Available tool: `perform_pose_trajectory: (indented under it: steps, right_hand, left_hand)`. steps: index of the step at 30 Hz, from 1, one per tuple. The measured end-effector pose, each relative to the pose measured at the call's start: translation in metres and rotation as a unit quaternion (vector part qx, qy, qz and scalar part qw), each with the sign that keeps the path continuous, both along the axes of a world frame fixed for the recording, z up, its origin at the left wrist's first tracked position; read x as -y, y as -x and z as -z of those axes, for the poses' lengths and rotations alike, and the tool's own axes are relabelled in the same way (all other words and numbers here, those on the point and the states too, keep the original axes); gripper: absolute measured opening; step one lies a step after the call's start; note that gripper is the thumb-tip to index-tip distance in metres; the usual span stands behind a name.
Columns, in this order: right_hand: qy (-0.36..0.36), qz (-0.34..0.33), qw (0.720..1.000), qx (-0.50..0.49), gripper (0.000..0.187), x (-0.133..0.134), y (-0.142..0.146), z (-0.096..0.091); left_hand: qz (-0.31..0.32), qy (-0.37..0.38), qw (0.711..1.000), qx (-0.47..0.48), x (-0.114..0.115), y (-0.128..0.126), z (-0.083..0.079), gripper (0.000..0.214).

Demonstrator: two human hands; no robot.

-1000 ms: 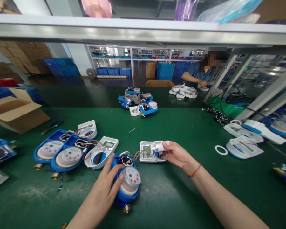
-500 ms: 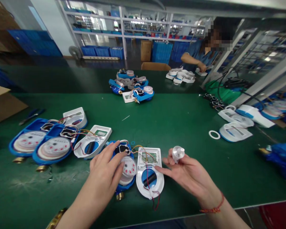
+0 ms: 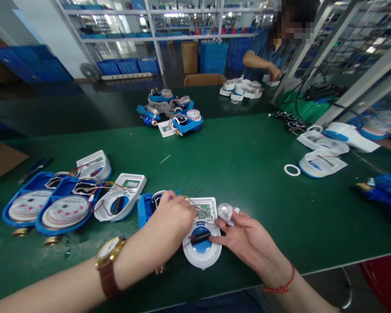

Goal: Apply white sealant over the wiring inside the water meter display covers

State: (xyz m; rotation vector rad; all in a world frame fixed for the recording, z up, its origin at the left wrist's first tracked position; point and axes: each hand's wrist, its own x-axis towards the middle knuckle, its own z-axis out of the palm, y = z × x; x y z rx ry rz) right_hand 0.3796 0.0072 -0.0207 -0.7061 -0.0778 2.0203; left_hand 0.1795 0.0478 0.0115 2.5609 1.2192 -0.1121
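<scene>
My left hand (image 3: 174,217) is curled closed over a blue water meter (image 3: 144,211); its fingertips are hidden, and so is whatever they hold. Beside it lies a white meter cover (image 3: 202,257), inner side up, with a green circuit board (image 3: 202,211), a blue round window and a black cylinder (image 3: 200,238) in it. Thin red wires (image 3: 187,243) run from the cover toward my left hand. My right hand (image 3: 250,241) grips a small clear plastic cup (image 3: 225,211), and one of its fingers touches the cover's right edge.
Two blue meters (image 3: 65,211) and several white covers (image 3: 120,198) lie at the left, near pliers (image 3: 35,169). More meters (image 3: 185,121) stand farther back. White covers (image 3: 322,163), a white ring (image 3: 292,170) and a blue meter (image 3: 384,195) are at right. Across the table a person (image 3: 263,61) handles white parts.
My left hand has gone from open fingers on the meter to a closed shape farther right, by the cover. The red wires now lead left. The view has shifted slightly.
</scene>
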Motion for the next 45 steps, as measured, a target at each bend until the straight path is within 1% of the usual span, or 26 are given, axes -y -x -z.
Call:
perform_pose_trajectory:
  steps: [3, 5, 7, 9, 13, 15, 18, 21, 23, 24, 27, 29, 32, 34, 36, 38, 40, 43, 45]
  right_hand:
    - [-0.01, 0.008, 1.0, 0.002, 0.009, -0.005, -0.006, -0.002]
    - [-0.015, 0.016, 1.0, 0.004, 0.008, -0.009, -0.011, -0.003]
    - [-0.02, 0.027, 0.999, 0.006, 0.008, -0.012, -0.015, -0.004]
    - [-0.027, 0.037, 0.999, 0.002, 0.008, -0.015, -0.015, -0.006]
    - [-0.073, 0.034, 0.996, -0.031, 0.01, -0.021, 0.007, -0.008]
    - [-0.094, 0.009, 0.994, -0.051, 0.012, -0.024, 0.022, -0.005]
    - [-0.081, -0.075, 0.991, -0.075, 0.011, -0.027, 0.033, 0.004]
    - [-0.052, -0.166, 0.981, -0.088, 0.012, -0.027, 0.028, 0.013]
    - [-0.036, -0.202, 0.975, -0.081, 0.014, -0.024, 0.022, 0.016]
    - [-0.03, -0.21, 0.975, -0.073, 0.015, -0.022, 0.019, 0.017]
    - [-0.023, -0.196, 0.98, -0.033, 0.018, -0.016, 0.017, 0.015]
    - [-0.033, -0.175, 0.984, 0.006, 0.018, -0.013, 0.018, 0.01]
    - [-0.076, -0.125, 0.985, 0.091, 0.021, -0.014, 0.016, 0.003]
    - [-0.119, -0.076, 0.976, 0.169, 0.024, -0.02, 0.008, 0.001]
    - [-0.166, -0.032, 0.95, 0.262, 0.026, -0.026, -0.003, 0.003]
    - [-0.222, -0.005, 0.905, 0.362, 0.025, -0.031, -0.013, 0.005]
    - [-0.284, 0.002, 0.843, 0.456, 0.018, -0.034, -0.018, 0.007]
    - [-0.384, -0.015, 0.734, 0.56, 0.006, -0.036, -0.016, 0.004]
    - [-0.448, -0.041, 0.664, 0.597, 0.009, -0.039, -0.011, 0.002]
  left_hand:
    - [-0.016, 0.018, 1.0, -0.014, -0.03, 0.01, 0.004, 0.023]
    - [-0.017, 0.039, 0.999, -0.006, -0.041, 0.011, 0.007, 0.024]
    - [-0.016, 0.058, 0.998, 0.007, -0.043, 0.008, 0.008, 0.023]
    - [-0.012, 0.077, 0.997, 0.023, -0.04, 0.003, 0.007, 0.02]
    - [-0.008, 0.115, 0.992, 0.056, -0.032, 0.0, -0.001, 0.01]
    - [-0.003, 0.13, 0.989, 0.072, -0.032, 0.002, -0.005, 0.012]
    - [0.018, 0.139, 0.985, 0.104, -0.037, 0.009, -0.006, 0.016]
    - [0.022, 0.116, 0.985, 0.129, -0.043, 0.014, 0.0, 0.014]
    - [0.02, 0.099, 0.987, 0.128, -0.046, 0.015, 0.005, 0.012]
    - [0.021, 0.093, 0.988, 0.123, -0.047, 0.015, 0.008, 0.012]
    - [0.023, 0.086, 0.991, 0.099, -0.045, 0.012, 0.012, 0.01]
    - [0.027, 0.091, 0.992, 0.08, -0.039, 0.009, 0.011, 0.009]
    - [0.003, 0.08, 0.996, 0.044, -0.027, 0.006, 0.006, 0.021]
    - [-0.032, 0.055, 0.998, 0.021, -0.021, 0.005, 0.003, 0.025]
    - [-0.051, 0.048, 0.998, 0.007, -0.02, 0.005, 0.0, 0.024]
    - [-0.048, 0.068, 0.997, 0.004, -0.022, 0.006, 0.0, 0.022]
    - [-0.032, 0.096, 0.995, 0.014, -0.027, 0.006, 0.002, 0.02]
    - [0.0, 0.127, 0.991, 0.043, -0.036, 0.009, 0.008, 0.017]
    - [0.023, 0.142, 0.987, 0.065, -0.04, 0.011, 0.012, 0.019]
